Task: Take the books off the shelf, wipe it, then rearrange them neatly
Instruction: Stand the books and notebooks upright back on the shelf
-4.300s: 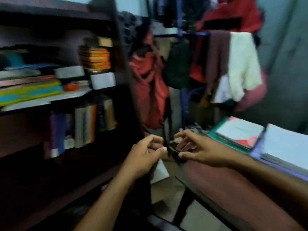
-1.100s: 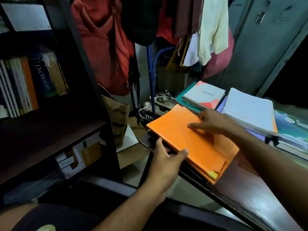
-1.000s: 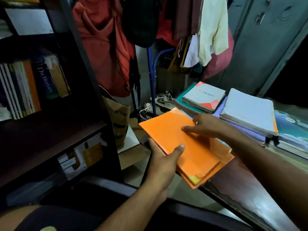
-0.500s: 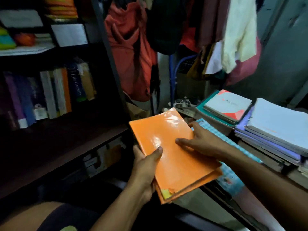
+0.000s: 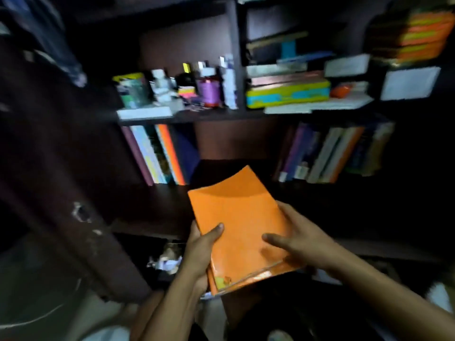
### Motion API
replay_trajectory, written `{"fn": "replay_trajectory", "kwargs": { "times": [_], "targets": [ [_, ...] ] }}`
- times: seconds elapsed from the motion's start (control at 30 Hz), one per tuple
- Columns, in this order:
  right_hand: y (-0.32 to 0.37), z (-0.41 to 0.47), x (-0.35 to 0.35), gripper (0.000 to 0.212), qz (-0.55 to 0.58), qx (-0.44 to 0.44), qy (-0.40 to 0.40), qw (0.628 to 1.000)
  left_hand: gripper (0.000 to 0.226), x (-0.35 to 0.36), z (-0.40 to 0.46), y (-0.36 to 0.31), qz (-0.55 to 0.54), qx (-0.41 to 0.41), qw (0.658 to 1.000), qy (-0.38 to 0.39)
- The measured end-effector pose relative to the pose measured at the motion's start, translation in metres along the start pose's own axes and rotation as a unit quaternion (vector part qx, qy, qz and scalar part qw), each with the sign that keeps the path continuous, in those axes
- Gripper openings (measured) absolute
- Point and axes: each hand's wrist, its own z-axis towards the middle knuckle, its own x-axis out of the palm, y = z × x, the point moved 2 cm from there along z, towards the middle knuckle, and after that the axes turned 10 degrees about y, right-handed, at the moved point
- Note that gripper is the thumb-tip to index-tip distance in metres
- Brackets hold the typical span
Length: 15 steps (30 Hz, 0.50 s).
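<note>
I hold a small stack of orange books (image 5: 240, 222) flat in front of the dark wooden shelf (image 5: 172, 193). My left hand (image 5: 199, 249) grips the stack's left edge, thumb on the cover. My right hand (image 5: 295, 239) holds its right side, fingers spread over the cover. Behind the stack the middle of the shelf board is bare. A few books (image 5: 160, 153) lean at the shelf's left, and a row of upright books (image 5: 330, 151) stands at its right.
The shelf above carries bottles and small containers (image 5: 197, 87) on the left and flat stacked books and boxes (image 5: 288, 92) on the right. A dark wooden side panel (image 5: 61, 180) stands at my left. Crumpled paper (image 5: 165, 259) lies on the board below.
I lifted the orange books off the table and turned left with them. The view now faces the shelf, and the table with its book piles is out of sight.
</note>
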Motion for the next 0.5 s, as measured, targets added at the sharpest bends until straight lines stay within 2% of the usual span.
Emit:
{"fn": "replay_trajectory", "kwargs": {
  "times": [0.1,0.17,0.27,0.33,0.43,0.5],
  "targets": [
    [0.016,0.061,0.023,0.083,-0.075,-0.026,0.052,0.995,0.044,-0.04,0.014,0.001,0.034,0.021,0.995,-0.087],
    [0.018,0.097,0.035,0.089,-0.118,-0.037,0.073,0.99,0.057,-0.056,0.021,-0.001,0.073,0.047,0.988,-0.13],
    [0.009,0.135,0.047,0.091,-0.145,-0.038,0.084,0.985,0.076,-0.064,0.03,0.0,0.139,0.066,0.976,-0.156],
    [-0.001,0.151,0.05,0.082,-0.161,-0.04,0.06,0.984,0.082,-0.063,0.04,-0.001,0.192,0.056,0.964,-0.172],
    [-0.014,0.16,0.046,0.057,-0.104,-0.054,0.008,0.993,0.088,-0.062,0.05,-0.004,0.296,0.031,0.936,-0.187],
    [-0.021,0.165,0.043,0.047,-0.083,-0.074,-0.017,0.994,0.081,-0.065,0.055,-0.007,0.32,0.005,0.933,-0.167]
  ]
}}
